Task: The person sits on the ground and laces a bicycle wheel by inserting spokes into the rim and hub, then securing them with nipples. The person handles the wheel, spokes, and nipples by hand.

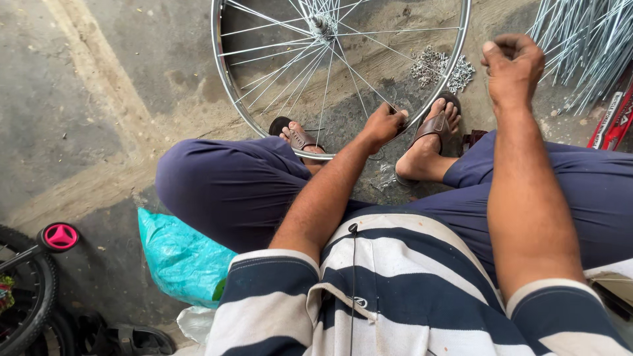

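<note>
1. Wheel [343, 79] work sits low between the person's feet: the silver rim lies nearly flat on the concrete floor [99, 99], its near edge pinned under the sandals [432, 128], hub [321, 26] at the far side from the grip.

2. Left hand [382, 124] is pinched on a spoke [359, 76] just where it meets the rim, fingers closed tight around the spoke end; whether a nipple sits under the fingertips cannot be told.

3. Right hand [513, 66] is raised clear of the wheel, up and to the right of the left grip, curled into a loose fist. Something small may be held inside it, but the fingers hide it.

4. Nipples [443, 67] lie in a small heap on the floor just beyond the rim, between the two hands and a little further out. Loose spokes [587, 46] are bundled to the right of the raised fist.

5. Doing this well, as I judge it: keep the left pinch close to the rim hole so the spoke end stays lined up, and keep the feet steady so the rim cannot turn.

6. Likely slip: neighbouring spokes cross close to the grip, so a loose pinch could let the spoke spring aside.
</note>
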